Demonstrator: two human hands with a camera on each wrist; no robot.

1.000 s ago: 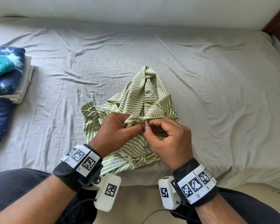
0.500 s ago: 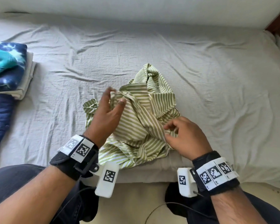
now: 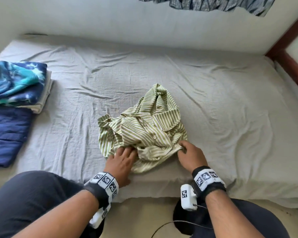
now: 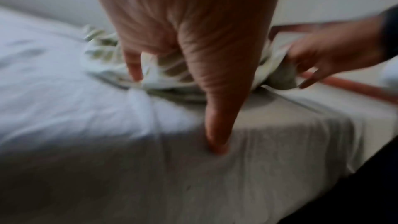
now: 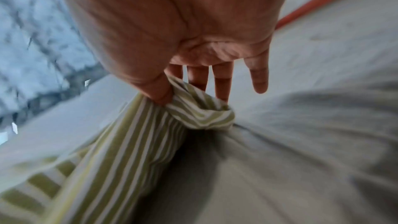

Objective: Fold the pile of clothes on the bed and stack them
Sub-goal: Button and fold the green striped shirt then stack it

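In the head view, a crumpled green-and-white striped button shirt (image 3: 143, 127) lies on the grey wrinkled bed sheet (image 3: 230, 109), near the front edge of the bed. The left hand (image 3: 121, 162) lies at the near left part of the shirt, with its fingers reaching into the folds of the cloth; from here I cannot tell if they grip it. The right hand (image 3: 190, 156) is at the near right corner of the shirt, and its thumb and fingers pinch the cloth there. At the left side of the bed there is a stack of folded clothes with a blue tie-dye piece on top (image 3: 15, 83), and just beside it, closer to the person, a folded dark blue shirt (image 3: 5, 134).

In the left wrist view, which is blurred, the left hand (image 4: 193, 37) points its fingers down. The thumb (image 4: 217, 125) presses on the sheet alone, and another finger touches the striped shirt (image 4: 165, 72).

In the right wrist view, the thumb (image 5: 155, 86) of the right hand (image 5: 183, 28) and the first finger pinch a fold of the striped shirt (image 5: 193, 108). The other fingers (image 5: 259, 77) are straight and spread.
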